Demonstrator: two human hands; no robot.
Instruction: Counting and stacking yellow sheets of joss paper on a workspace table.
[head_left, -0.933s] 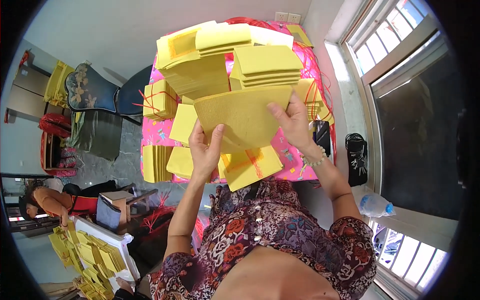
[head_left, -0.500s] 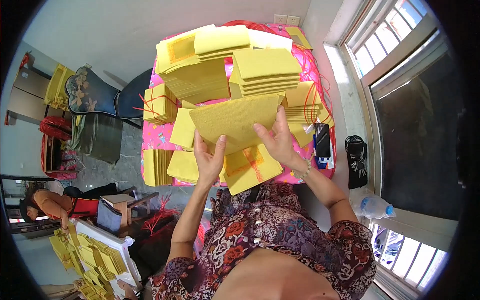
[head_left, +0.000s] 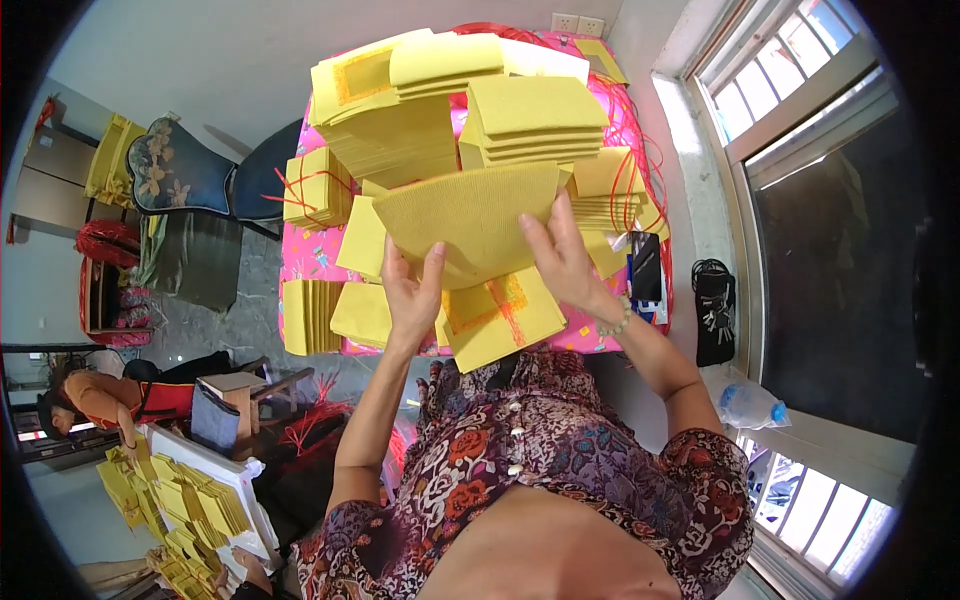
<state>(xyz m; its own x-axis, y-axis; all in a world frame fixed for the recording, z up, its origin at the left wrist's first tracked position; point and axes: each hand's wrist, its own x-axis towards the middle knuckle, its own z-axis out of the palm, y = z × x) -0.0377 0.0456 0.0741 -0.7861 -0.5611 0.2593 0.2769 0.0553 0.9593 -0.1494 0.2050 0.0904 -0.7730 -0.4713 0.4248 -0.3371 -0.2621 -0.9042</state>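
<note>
Between my two hands a wad of yellow paper sheets [head_left: 470, 220] stands on edge over the table, its top edge curved. At its left end, my left hand [head_left: 412, 292] grips it with the thumb on the near face. My right hand [head_left: 570, 262] holds the right end the same way, fingers behind the paper and mostly hidden. Just below lies a yellow paper stack with an orange-red printed mark [head_left: 512, 318]. Folded yellow paper [head_left: 362, 312] lies to the left of that stack, and a tall yellow pile [head_left: 395, 140] rises behind the wad.
The table has a pink patterned cover [head_left: 315, 255]. A red-tied yellow bundle [head_left: 320, 188] sits at the left, a phone [head_left: 645, 265] at the right. A plastic bottle [head_left: 750, 405] is by the window. At lower left, people handle yellow paper at a white table [head_left: 240, 485].
The wad's top edge has bowed into a curve as both my hands press on its ends. The view has shifted slightly.
</note>
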